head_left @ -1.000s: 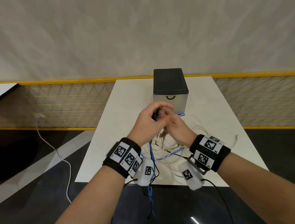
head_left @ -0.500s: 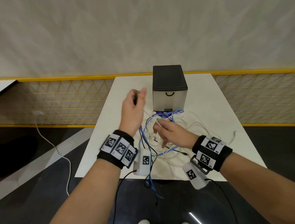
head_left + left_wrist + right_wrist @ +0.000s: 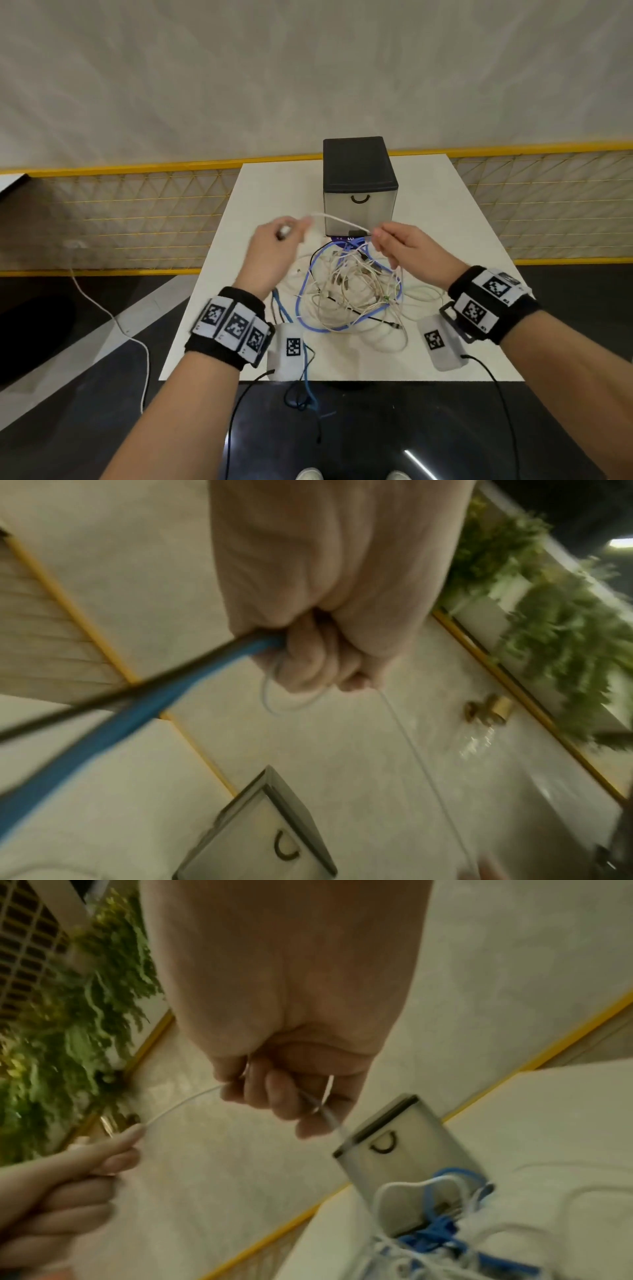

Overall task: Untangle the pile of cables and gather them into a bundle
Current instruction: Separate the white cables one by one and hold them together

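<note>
Left hand [image 3: 274, 240] and right hand [image 3: 402, 245] each pinch one thin white cable [image 3: 339, 221], stretched roughly level, left to right, between them; the left grip also encloses a blue cable [image 3: 137, 718]. Both hands hover, fingers curled, over the tangled white, blue and black cable pile [image 3: 352, 294] mid-tabletop [image 3: 462, 212], before the drawer box [image 3: 359, 185] at the far edge.

white table [image 3: 445, 212], black-topped grey drawer box [image 3: 359, 185], blue, white, black cables [image 3: 349, 294], yellow-railed mesh fence [image 3: 137, 212]
</note>
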A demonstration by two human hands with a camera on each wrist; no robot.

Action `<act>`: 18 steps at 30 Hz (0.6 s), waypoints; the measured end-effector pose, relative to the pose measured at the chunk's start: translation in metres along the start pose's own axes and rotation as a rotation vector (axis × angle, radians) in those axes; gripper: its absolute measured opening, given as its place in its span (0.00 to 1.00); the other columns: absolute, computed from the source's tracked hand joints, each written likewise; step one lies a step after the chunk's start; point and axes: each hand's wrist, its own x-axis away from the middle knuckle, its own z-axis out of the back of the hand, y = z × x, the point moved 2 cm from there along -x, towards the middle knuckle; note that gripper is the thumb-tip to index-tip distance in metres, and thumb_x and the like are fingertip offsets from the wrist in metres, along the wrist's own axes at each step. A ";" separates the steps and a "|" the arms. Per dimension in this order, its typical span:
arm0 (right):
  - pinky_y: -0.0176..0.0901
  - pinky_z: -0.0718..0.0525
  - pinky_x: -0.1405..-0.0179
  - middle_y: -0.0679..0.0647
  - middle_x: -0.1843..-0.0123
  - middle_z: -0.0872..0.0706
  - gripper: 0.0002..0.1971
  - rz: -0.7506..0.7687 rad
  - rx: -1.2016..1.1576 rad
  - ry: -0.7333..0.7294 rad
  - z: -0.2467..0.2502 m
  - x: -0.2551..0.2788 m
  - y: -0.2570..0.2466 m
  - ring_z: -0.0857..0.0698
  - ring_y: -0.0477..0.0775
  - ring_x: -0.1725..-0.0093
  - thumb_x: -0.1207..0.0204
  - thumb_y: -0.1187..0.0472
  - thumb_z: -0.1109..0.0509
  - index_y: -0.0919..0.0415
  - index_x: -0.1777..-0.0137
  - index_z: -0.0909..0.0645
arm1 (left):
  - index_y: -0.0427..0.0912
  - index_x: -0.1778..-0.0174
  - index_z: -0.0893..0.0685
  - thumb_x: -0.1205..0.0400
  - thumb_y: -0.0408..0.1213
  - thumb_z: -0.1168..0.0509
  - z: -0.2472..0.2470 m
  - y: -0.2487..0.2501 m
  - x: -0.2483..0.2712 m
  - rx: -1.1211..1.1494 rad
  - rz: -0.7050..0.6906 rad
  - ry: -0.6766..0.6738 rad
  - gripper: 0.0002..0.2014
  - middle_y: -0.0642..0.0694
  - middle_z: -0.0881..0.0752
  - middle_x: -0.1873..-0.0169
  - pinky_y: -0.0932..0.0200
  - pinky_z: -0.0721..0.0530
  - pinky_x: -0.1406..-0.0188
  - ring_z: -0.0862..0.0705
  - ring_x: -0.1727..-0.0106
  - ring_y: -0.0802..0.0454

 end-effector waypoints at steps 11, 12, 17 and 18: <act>0.30 0.30 0.67 0.43 0.69 0.26 0.12 0.066 0.074 -0.047 -0.032 0.002 -0.003 0.29 0.39 0.70 0.14 0.61 0.43 0.60 0.60 0.23 | 0.51 0.42 0.14 0.18 0.54 0.33 -0.040 0.002 0.018 -0.293 -0.234 -0.313 0.14 0.59 0.20 0.72 0.72 0.28 0.68 0.22 0.68 0.60; 0.30 0.31 0.69 0.42 0.70 0.27 0.13 0.054 0.036 -0.046 -0.031 0.001 -0.005 0.30 0.40 0.72 0.14 0.62 0.43 0.60 0.60 0.23 | 0.45 0.53 0.14 0.18 0.54 0.33 -0.040 0.001 0.016 -0.311 -0.235 -0.282 0.15 0.56 0.24 0.76 0.70 0.31 0.72 0.26 0.73 0.60; 0.40 0.26 0.65 0.47 0.65 0.27 0.13 -0.052 -0.047 -0.118 -0.033 0.014 0.028 0.27 0.47 0.69 0.13 0.64 0.46 0.54 0.59 0.27 | 0.40 0.68 0.26 0.15 0.48 0.34 -0.002 0.002 0.000 -0.165 -0.219 0.196 0.20 0.53 0.33 0.79 0.68 0.34 0.77 0.31 0.78 0.60; 0.39 0.25 0.64 0.46 0.65 0.26 0.13 -0.075 0.006 -0.136 -0.037 0.017 0.037 0.26 0.45 0.69 0.13 0.64 0.46 0.55 0.59 0.28 | 0.41 0.68 0.27 0.14 0.47 0.34 0.004 -0.001 -0.003 -0.169 -0.187 0.249 0.19 0.53 0.32 0.79 0.67 0.34 0.76 0.30 0.77 0.59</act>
